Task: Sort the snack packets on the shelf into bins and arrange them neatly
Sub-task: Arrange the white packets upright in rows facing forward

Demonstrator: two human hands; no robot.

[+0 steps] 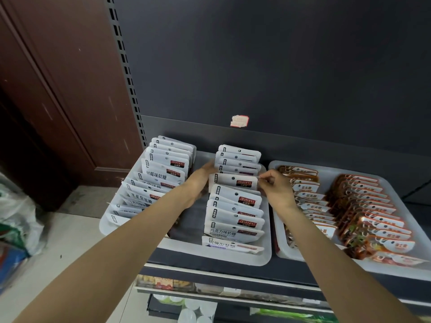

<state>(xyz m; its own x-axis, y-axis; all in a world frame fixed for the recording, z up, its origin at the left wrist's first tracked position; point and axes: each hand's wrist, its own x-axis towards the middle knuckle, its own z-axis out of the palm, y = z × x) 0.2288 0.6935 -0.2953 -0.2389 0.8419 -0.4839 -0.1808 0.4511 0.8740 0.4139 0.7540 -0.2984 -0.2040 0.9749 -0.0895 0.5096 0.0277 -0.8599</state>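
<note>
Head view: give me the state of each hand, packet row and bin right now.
Left hand: fingers on the held packet's left edge.
Right hand: pinches the packet's right edge.
Held packet: lifted slightly above its row.
White packet rows: standing, overlapped.
White bin: two rows, gap between.
Orange packets: rowed in right bin.

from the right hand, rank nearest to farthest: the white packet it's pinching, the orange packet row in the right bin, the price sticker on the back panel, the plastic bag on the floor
1. White packet: at the right hand fingers.
2. Orange packet row: just right of it.
3. Price sticker: above, on the back panel.
4. Plastic bag: far left, on the floor.
</note>
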